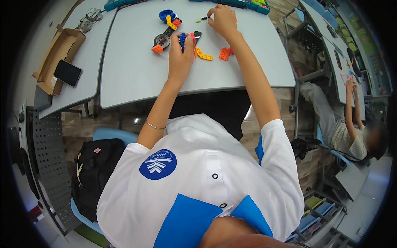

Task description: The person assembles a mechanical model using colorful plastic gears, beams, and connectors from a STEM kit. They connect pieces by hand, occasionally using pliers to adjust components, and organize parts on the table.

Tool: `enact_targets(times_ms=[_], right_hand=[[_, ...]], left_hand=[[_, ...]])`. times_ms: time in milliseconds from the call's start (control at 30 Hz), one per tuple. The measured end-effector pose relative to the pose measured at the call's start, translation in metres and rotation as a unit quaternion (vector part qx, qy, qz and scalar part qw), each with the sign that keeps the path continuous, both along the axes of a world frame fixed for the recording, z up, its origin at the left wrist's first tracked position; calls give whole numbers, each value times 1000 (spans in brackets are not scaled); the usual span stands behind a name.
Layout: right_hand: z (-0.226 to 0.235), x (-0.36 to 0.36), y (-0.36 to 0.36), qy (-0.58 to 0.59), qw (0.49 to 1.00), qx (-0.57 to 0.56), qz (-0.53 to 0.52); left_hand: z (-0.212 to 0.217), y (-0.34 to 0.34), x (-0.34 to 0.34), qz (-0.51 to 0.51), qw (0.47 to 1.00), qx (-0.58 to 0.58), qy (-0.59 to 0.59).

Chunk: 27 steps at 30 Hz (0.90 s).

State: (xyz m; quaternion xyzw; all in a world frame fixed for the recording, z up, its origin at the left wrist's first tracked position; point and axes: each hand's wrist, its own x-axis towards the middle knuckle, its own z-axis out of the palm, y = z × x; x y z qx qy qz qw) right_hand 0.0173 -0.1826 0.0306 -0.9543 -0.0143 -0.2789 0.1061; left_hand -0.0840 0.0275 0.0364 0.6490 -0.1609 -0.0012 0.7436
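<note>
On the white table, my left hand [180, 61] is closed around a partly built toy assembly with a blue piece [182, 39] and a black perforated beam [198, 35]. A yellow angled beam [204, 55] lies just right of that hand. Farther away and to the right, my right hand [223, 21] has its fingers bent together over the tabletop. What its fingertips hold, if anything, is too small to make out. Small black and green connector pieces [202, 19] lie beside those fingertips. Orange pieces [225, 53] rest below the right forearm.
Left of my left hand sits another assembly with a grey wheel [161, 40] and a blue ring [166, 15]. Teal trays [231, 4] line the far edge. A phone [68, 73] lies by a cardboard box [62, 49] on the left table. Another person [345, 128] works at the right.
</note>
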Motion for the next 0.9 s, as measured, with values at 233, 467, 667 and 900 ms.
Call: enact_targets(times_ms=[233,467,667,900], right_hand=[[-29,16,8,51,994,83,-43],[-20,-8,-4,-37,979,196,42],[32,-75,35,8,859,419,295],[9,-104,53,75,829,444,331]], left_hand=[[-1,1,0,-1,1000,8,-1],[-4,-1,1,18,1000,-11,-21],[-1,1,-1,-10,999,-40,14],[-7,0,2,-30,997,-38,56]])
